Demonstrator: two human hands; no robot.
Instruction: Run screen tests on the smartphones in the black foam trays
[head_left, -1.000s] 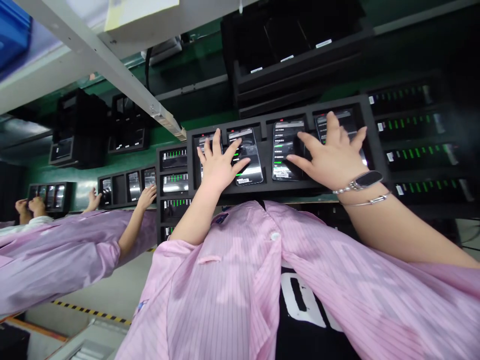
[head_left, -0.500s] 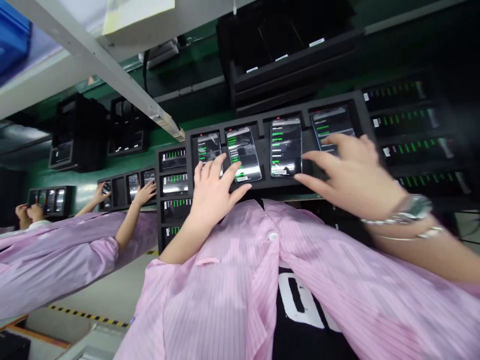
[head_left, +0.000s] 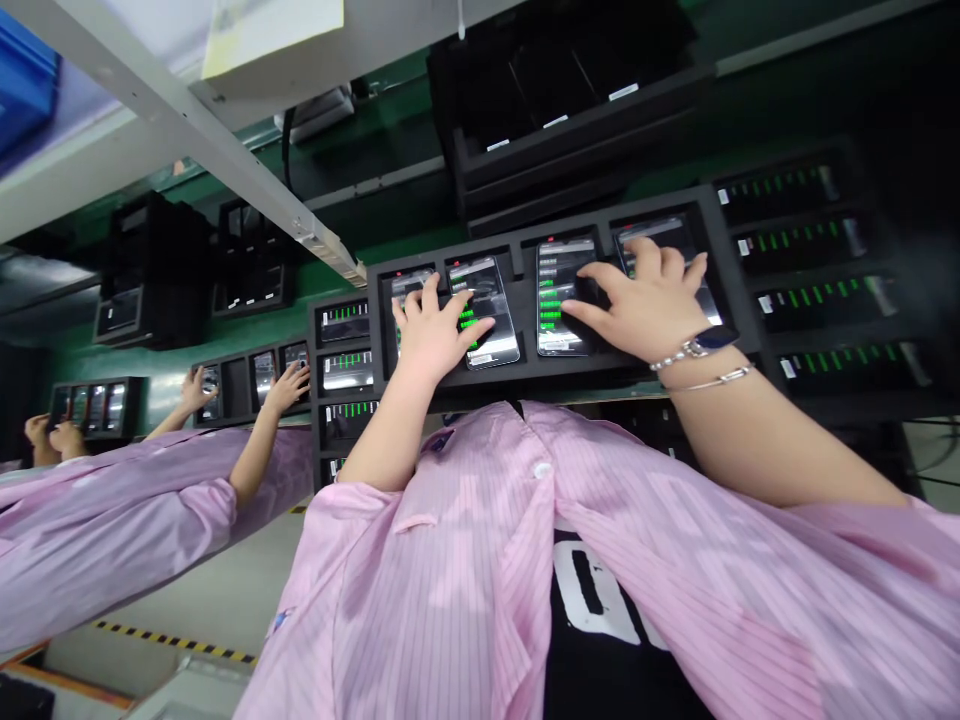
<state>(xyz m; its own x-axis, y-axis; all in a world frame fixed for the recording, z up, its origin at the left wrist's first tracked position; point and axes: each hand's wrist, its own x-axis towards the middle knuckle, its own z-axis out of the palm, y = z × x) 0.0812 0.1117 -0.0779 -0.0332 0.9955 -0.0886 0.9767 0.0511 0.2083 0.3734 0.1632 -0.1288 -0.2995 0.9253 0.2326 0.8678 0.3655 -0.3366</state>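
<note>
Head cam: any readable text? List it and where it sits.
"0" (could be a letter O): large white print on the black T-shirt.
Phone screens: rows of text, too small to read.
Tray labels: white slips, too small to read.

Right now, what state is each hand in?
Left hand: open, resting on the left-middle phone, holding nothing.
Right hand: open, resting on the right-middle phone, holding nothing.

Left hand, right hand, touching smartphones
</note>
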